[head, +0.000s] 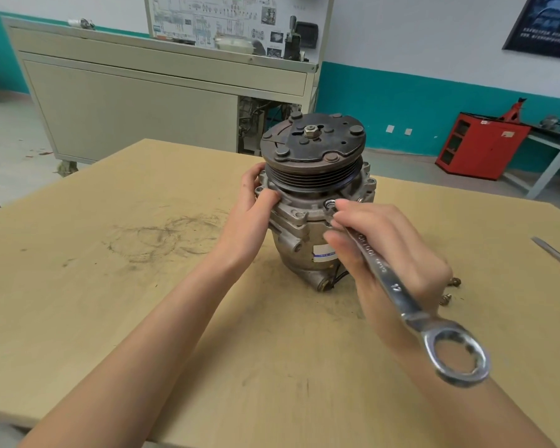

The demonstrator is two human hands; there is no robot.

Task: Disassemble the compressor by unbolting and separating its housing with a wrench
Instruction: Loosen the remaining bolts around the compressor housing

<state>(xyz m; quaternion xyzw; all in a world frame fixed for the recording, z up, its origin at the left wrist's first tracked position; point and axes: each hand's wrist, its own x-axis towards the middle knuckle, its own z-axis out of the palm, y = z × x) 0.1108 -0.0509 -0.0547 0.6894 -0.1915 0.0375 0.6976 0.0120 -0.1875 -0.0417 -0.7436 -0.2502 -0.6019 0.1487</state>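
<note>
Compressor (311, 195) stood pulley-up mid-worktop (143, 286). My left hand (256, 202) clamped its flange at 9 o'clock; right hand (385, 250) pinched the wrench (401, 286), open end on the 6 o'clock bolt (330, 204). Needed it fully seated and swung flat, else it'd round off.

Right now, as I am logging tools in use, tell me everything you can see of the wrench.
The wrench is a shiny silver metal spanner with stamped markings on its flat shank. Its toothed ring end juts free toward the camera; its far end sits at a bolt on the compressor flange. The right hand holds the shank, fingertips near that bolt.
</note>
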